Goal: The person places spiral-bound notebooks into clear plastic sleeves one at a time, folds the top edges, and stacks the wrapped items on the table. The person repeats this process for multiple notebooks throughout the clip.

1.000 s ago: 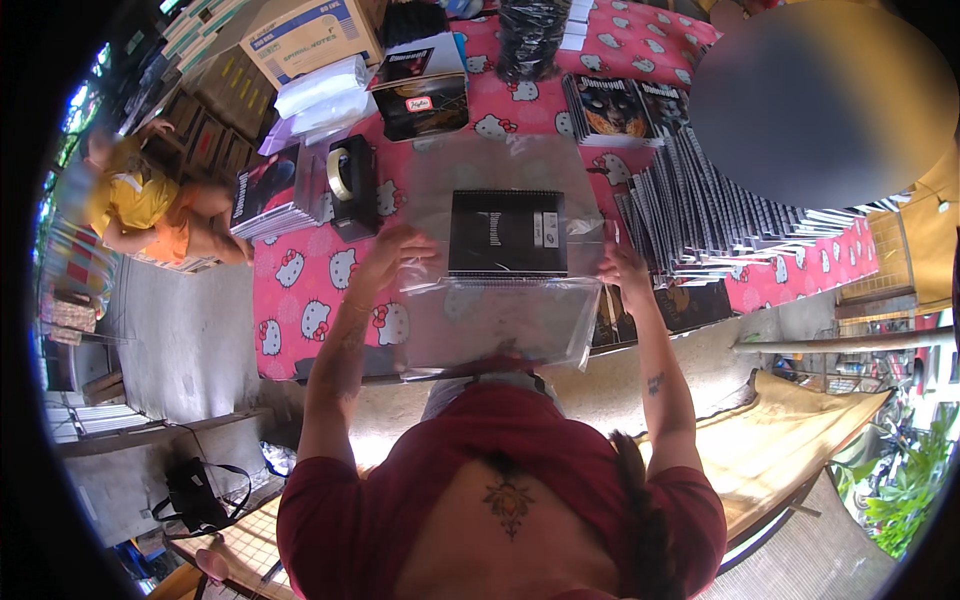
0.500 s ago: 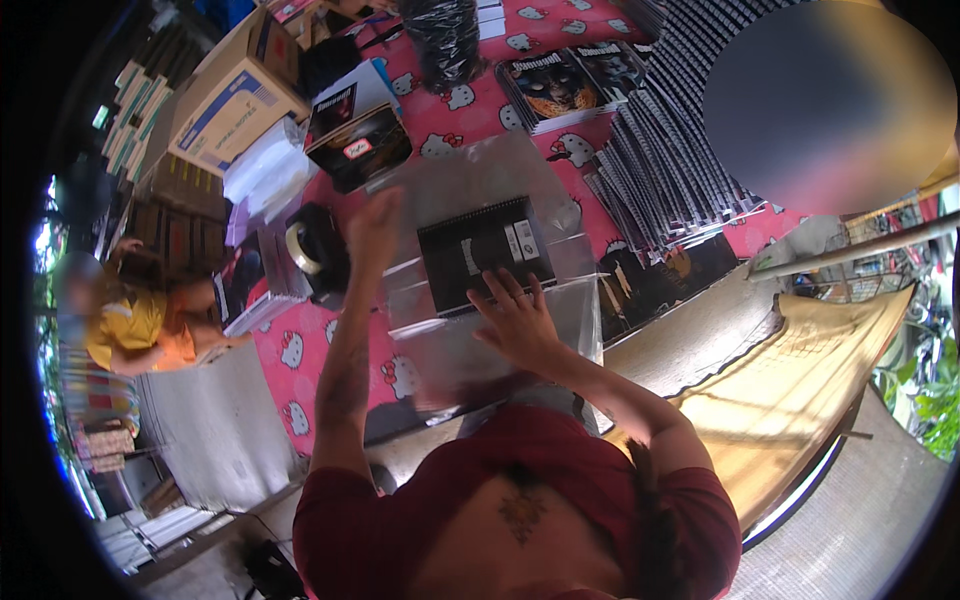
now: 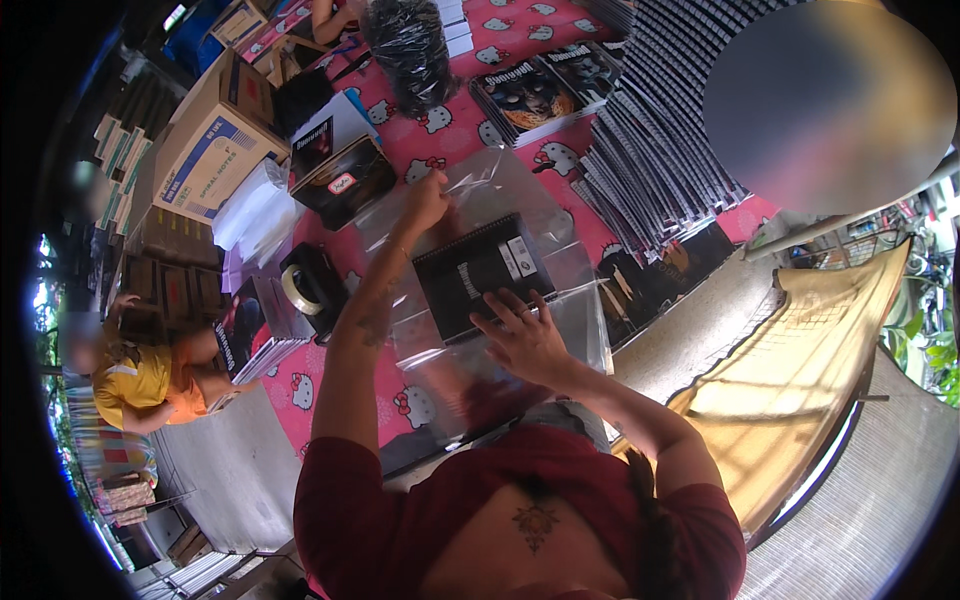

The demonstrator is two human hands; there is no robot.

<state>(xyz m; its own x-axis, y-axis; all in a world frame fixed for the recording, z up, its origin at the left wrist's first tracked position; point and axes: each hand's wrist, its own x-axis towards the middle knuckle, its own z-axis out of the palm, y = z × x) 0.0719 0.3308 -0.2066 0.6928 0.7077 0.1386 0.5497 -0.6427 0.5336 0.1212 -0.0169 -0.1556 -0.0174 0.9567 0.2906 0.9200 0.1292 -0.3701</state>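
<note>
Notebook (image 3: 465, 283) flat under my spread right hand (image 3: 524, 342), my left hand (image 3: 427, 205), grip unclear, should smooth the plastic (image 3: 492, 186).

On my feed, a closed black spiral notebook (image 3: 470, 277) lies flat and askew, binding at its far edge, white label (image 3: 519, 258) toward its right, on a creased, clear plastic sheet (image 3: 562, 222) spread over the table (image 3: 300, 402).

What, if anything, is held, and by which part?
The right hand only rests on the black notebook; whether the left hand grips the plastic cannot be told.
</note>
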